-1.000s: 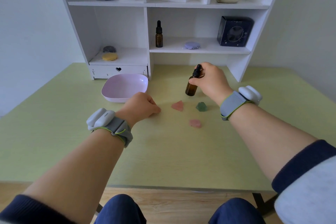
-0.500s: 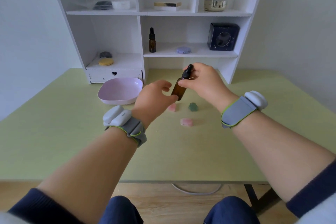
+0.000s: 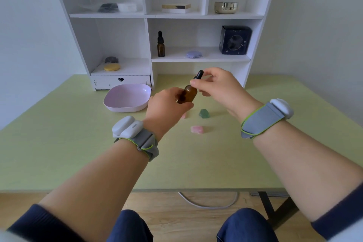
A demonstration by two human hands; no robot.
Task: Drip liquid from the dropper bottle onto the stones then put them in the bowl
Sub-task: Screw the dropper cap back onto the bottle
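Note:
An amber dropper bottle (image 3: 190, 94) with a black cap is held tilted above the green table. My left hand (image 3: 167, 107) grips its body from below. My right hand (image 3: 218, 86) pinches the black dropper cap (image 3: 198, 75) at its top. Three stones lie on the table under the hands: a green stone (image 3: 204, 113), a pink stone (image 3: 197, 129) nearer me, and a reddish stone (image 3: 184, 116) mostly hidden behind my left hand. The pink bowl (image 3: 127, 98) stands to the left of the stones, with nothing seen in it.
A white shelf unit (image 3: 149, 25) stands at the table's back, holding a second amber dropper bottle (image 3: 160, 44), a dark blue box (image 3: 235, 39), a gold tin (image 3: 225, 7) and small pads. The table's front edge (image 3: 176, 190) lies near my knees.
My left hand rose from the table and took hold of the bottle's body. My right hand shifted up to pinch the cap. The camera view tilted up slightly.

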